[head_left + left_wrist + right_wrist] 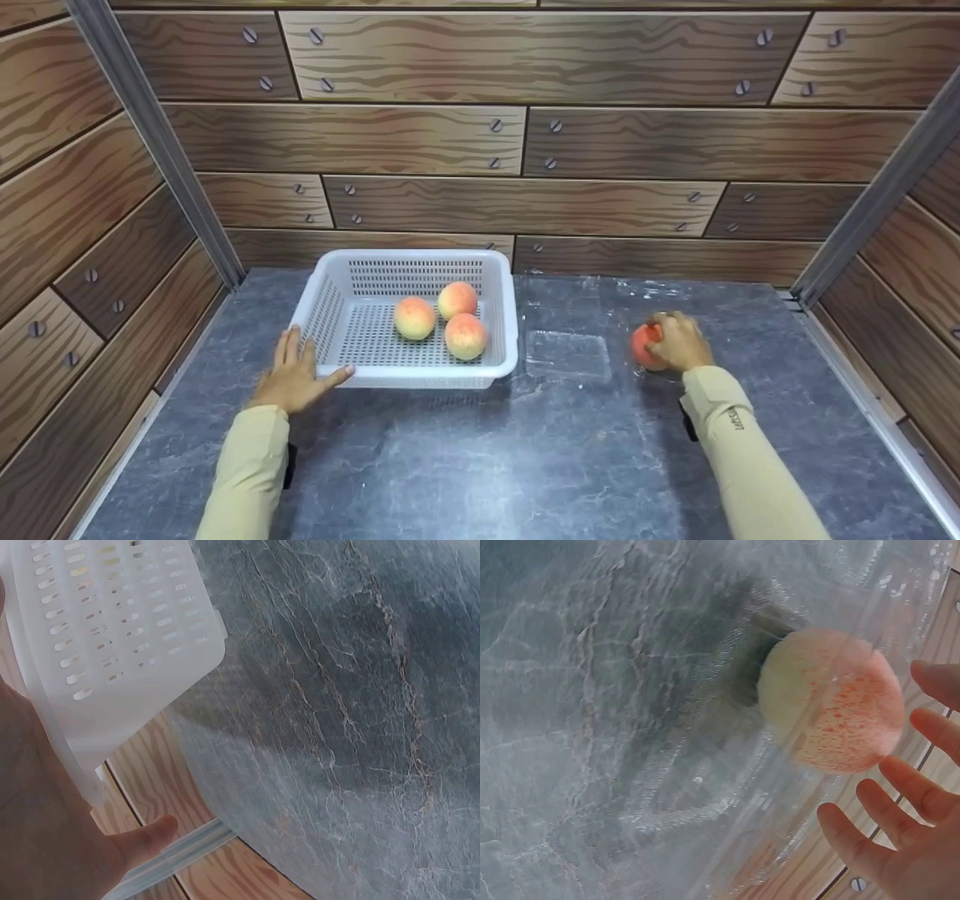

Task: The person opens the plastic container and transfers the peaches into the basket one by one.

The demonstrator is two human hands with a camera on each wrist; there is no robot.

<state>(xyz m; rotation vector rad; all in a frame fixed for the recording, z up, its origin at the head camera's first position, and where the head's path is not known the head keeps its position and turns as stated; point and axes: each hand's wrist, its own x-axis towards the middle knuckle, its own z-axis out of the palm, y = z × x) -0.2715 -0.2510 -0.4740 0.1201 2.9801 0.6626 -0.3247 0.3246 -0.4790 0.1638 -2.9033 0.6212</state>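
A white perforated plastic basket (420,373) stands on the left of the table with three yellow-red peaches (414,319) inside. My left hand (294,379) rests at its near left corner, fingers spread along the left side and thumb stretched along the front rim. The left wrist view shows the hand against the basket's rim (52,727). On the right, another peach (645,346) sits on the table, partly hidden by my right hand (681,343). In the right wrist view the fingers are spread apart, fingertips right at the edge of that peach (832,701).
A clear rectangular plastic outline (568,354) lies on the grey marbled table (450,465) between the basket and the right hand. Wood-patterned walls (517,142) enclose the back and sides, with grey metal posts (161,135) at the corners.
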